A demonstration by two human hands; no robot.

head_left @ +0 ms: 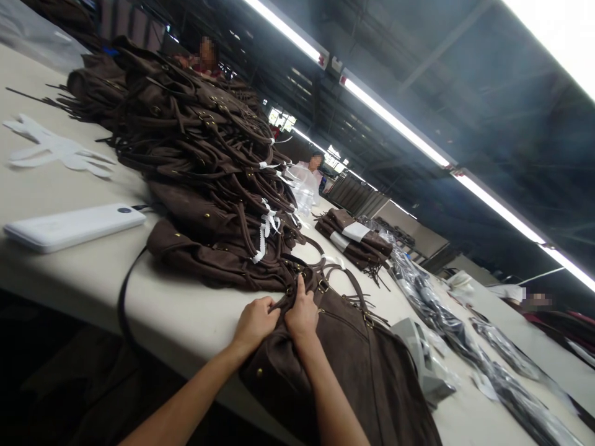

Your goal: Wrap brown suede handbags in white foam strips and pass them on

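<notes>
A dark brown handbag point(353, 359) with brass-coloured fittings lies on the table edge right in front of me, its body towards the lower right. My left hand point(256, 321) is closed on the bag's near upper edge, thumb and fingers pinching the material. Close beside it, my right hand point(303, 314) grips the bag near its top, with the index finger stretched along it towards the strap fittings. Thin brown handles point(356, 282) with white wrapping at the top arch up beyond my hands. What lies under my right palm is hidden.
A tall heap of similar brown bags point(186, 136) stands on the table point(186, 316) to the left. Nearby are a white power bank point(74, 226) with a cable and a white glove point(56, 148). Flat brown bundles point(353, 238), a grey tape dispenser point(421, 356) and plastic-wrapped items point(432, 303) lie right. People are farther back.
</notes>
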